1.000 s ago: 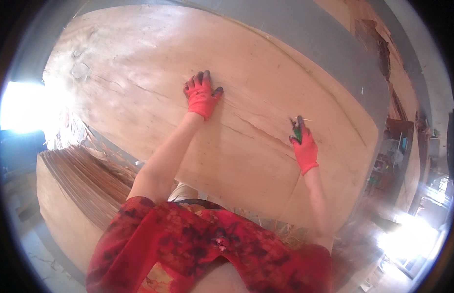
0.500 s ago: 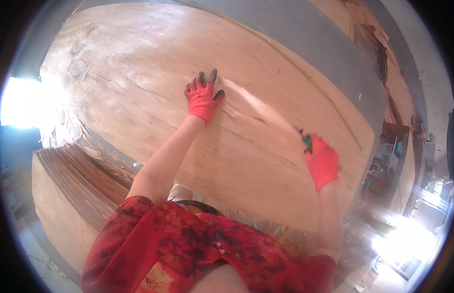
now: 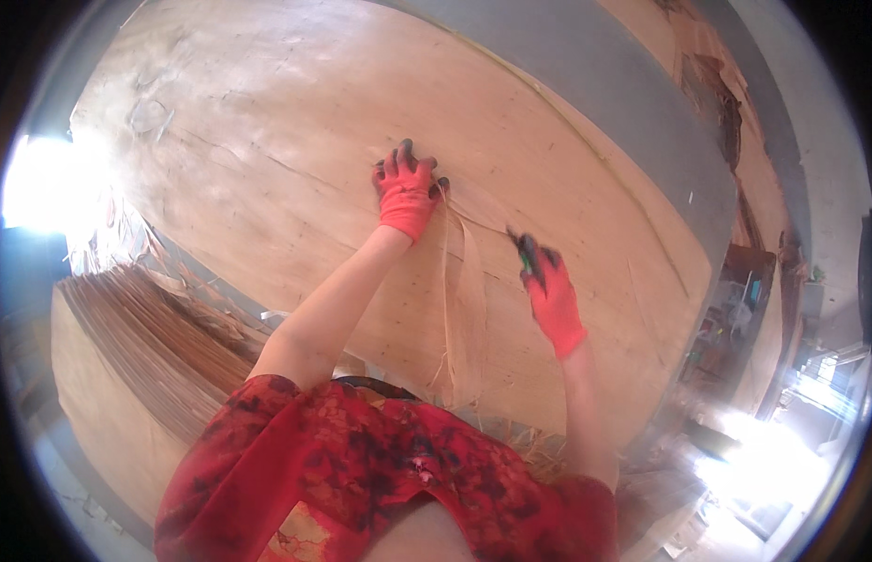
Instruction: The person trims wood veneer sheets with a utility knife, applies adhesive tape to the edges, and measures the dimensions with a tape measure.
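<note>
A large, pale wood veneer sheet (image 3: pixel 295 112) lies before me. My left hand (image 3: pixel 405 192), in a red glove with dark fingertips, rests on it with fingers apart. By its thumb is the upper end of a thin veneer strip (image 3: pixel 467 300), which runs down toward my body, slightly blurred. A narrow dark slit in the sheet stretches rightward from that thumb. My right hand (image 3: pixel 551 295), gloved alike, is closed around a small knife (image 3: pixel 527 258) with a bit of green on its handle. The knife's dark tip is at the slit's right end.
To my left stands a thick stack of veneer sheets (image 3: pixel 145 337). Torn veneer scraps (image 3: pixel 529 440) lie along the near edge. A grey surface (image 3: pixel 586 66) borders the sheet at the far side. Brown shelving with clutter (image 3: pixel 736 300) is at the right.
My right hand has moved left with the knife, closer to my left hand. The left hand has shifted slightly right and nearer. The veneer strip now hangs across the sheet toward me.
</note>
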A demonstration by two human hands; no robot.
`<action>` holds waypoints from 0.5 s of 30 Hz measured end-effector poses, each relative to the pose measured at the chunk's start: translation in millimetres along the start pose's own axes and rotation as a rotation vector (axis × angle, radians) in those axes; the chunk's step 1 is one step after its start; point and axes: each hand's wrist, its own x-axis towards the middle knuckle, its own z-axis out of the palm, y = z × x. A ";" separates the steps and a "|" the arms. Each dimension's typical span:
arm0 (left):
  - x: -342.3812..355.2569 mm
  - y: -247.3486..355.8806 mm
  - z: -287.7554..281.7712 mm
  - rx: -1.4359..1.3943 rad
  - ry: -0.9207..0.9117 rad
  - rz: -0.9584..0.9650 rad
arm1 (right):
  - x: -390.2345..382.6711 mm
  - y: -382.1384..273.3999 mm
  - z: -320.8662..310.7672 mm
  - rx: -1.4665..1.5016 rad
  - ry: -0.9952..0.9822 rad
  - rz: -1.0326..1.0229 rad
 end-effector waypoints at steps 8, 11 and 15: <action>-3.5 9.2 -11.1 -0.106 0.004 -0.015 | 43.8 67.1 80.8 -0.676 0.016 0.135; -7.9 7.1 -24.8 -0.192 0.110 -0.002 | 48.8 63.2 81.6 -0.753 0.052 0.120; -52.2 12.5 -100.6 -0.233 0.177 0.188 | 43.3 85.9 84.8 -0.792 0.104 0.106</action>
